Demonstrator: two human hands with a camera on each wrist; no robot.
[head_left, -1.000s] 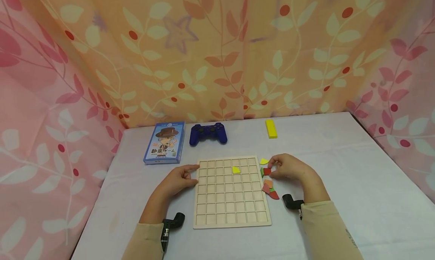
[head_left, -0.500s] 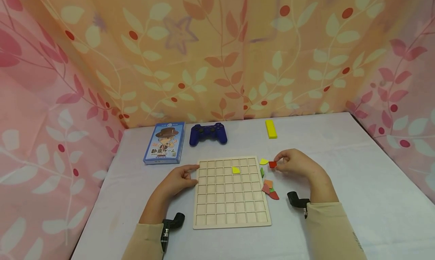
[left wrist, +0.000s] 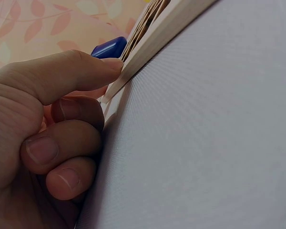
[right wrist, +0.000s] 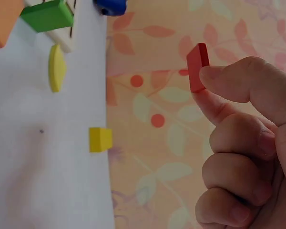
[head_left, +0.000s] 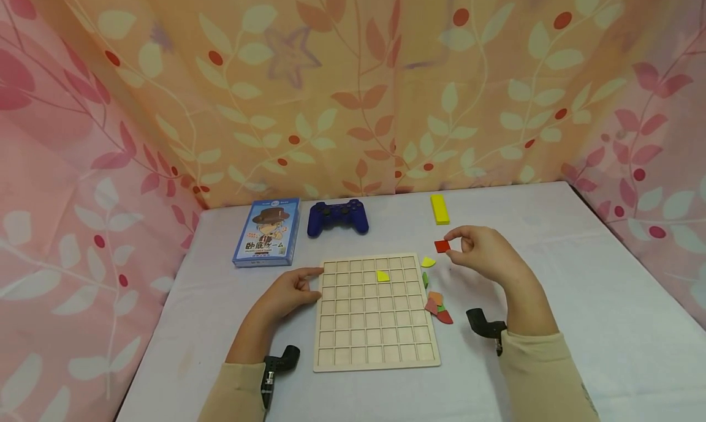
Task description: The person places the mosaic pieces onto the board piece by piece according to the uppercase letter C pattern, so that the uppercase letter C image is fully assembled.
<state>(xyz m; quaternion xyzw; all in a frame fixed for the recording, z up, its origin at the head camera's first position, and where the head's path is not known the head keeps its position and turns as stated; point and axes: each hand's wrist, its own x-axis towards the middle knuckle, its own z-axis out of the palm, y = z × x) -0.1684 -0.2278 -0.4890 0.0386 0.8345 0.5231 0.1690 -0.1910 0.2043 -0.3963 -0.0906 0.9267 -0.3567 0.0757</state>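
A pale wooden grid board point(head_left: 375, 335) lies on the table, with a yellow quarter-round tile point(head_left: 383, 277) on it. My left hand point(head_left: 285, 294) touches the board's left edge with thumb and forefinger extended; the left wrist view shows the other fingers folded in. Between thumb and forefinger, my right hand point(head_left: 485, 255) pinches a red square tile point(head_left: 442, 246), raised above the table beyond the board's far right corner. Beside the board's right edge lie another yellow tile point(head_left: 428, 263), a green tile point(head_left: 425, 279), and an overlapping group with an orange tile point(head_left: 436, 297) and a red tile point(head_left: 445, 317).
A blue game box point(head_left: 267, 232) and a dark blue game controller point(head_left: 337, 217) sit behind the board. Farther right stands a yellow block point(head_left: 439, 209) near the table's back edge. Floral curtains point(head_left: 353, 91) enclose the back and sides.
My right hand has lifted the red square tile from beside the green tile and carried it away toward the back of the table. The left hand and the board stay put.
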